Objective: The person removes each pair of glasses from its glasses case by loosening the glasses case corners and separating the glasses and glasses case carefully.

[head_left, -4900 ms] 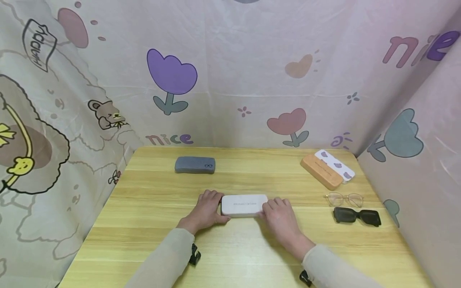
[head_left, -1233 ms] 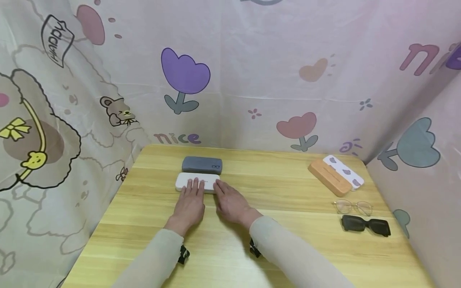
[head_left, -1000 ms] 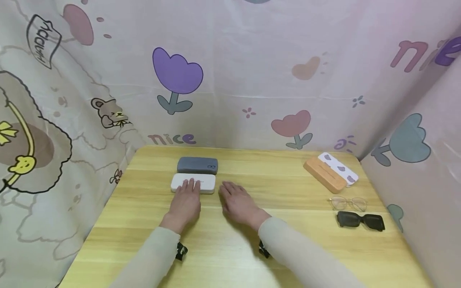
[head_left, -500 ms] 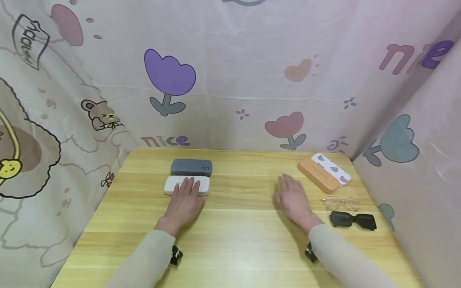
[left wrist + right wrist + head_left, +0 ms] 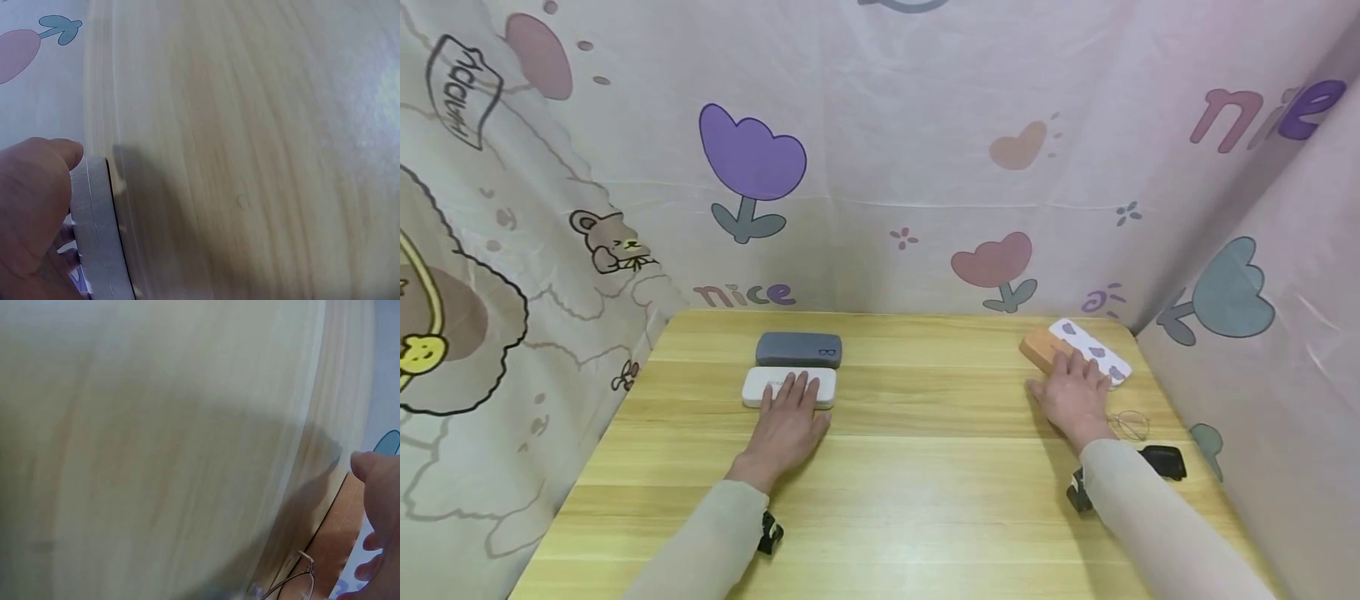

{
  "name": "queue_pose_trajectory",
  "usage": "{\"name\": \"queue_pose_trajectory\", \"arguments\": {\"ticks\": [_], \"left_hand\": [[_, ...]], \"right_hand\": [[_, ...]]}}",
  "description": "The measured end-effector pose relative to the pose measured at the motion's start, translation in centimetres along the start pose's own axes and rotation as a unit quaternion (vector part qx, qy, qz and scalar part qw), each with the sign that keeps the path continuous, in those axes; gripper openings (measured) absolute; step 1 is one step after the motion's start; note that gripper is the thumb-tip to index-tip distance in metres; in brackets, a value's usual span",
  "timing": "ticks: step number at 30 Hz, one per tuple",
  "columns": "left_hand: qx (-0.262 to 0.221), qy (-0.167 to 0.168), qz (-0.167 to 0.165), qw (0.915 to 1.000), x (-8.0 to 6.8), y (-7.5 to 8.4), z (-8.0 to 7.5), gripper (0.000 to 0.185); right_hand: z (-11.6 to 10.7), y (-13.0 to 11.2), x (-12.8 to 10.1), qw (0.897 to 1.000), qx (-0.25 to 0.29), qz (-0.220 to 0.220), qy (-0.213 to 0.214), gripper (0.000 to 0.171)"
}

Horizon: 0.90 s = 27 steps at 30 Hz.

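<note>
My left hand rests with straight, spread fingers on a white glasses case. Right behind that case lies a blue-grey glasses case with a small glasses print. In the left wrist view, the side of the white case shows beneath the hand. Over at the right, my right hand reaches over an orange glasses case, fingers extended and thumb apart. Its front part is hidden by the hand; whether the fingers touch it I cannot tell. A white case with purple prints lies against the orange one.
Wire-framed glasses and black sunglasses lie near the table's right edge, partly hidden by my right wrist and sleeve. A printed cloth hangs behind the wooden table and along both sides.
The white case has moved from the middle to in front of the blue-grey one. My right hand has left it and moved right to the orange case; the left hand has stayed on the white case.
</note>
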State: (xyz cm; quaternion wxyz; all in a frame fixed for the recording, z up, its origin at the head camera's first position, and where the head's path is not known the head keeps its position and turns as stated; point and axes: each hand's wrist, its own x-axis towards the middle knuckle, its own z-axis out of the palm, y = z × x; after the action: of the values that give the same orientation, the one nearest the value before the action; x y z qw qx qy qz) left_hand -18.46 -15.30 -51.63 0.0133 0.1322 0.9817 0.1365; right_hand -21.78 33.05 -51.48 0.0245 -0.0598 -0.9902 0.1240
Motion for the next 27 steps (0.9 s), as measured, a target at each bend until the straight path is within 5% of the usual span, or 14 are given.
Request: {"name": "queue_pose_trajectory", "arguments": {"ticks": [11,27], "left_hand": [[0.000,-0.004,-0.001,1.0000,0.1,-0.2,0.0,0.071],[-0.008,0.005,0.004,0.9999,0.1,-0.2,0.1,0.072]], "right_hand": [[0.0,-1.8,0.3,0.998,0.001,0.038,-0.052,0.100],[2.8,-9.5,-2.5,0.995,-0.056,-0.080,-0.024,0.089]]}}
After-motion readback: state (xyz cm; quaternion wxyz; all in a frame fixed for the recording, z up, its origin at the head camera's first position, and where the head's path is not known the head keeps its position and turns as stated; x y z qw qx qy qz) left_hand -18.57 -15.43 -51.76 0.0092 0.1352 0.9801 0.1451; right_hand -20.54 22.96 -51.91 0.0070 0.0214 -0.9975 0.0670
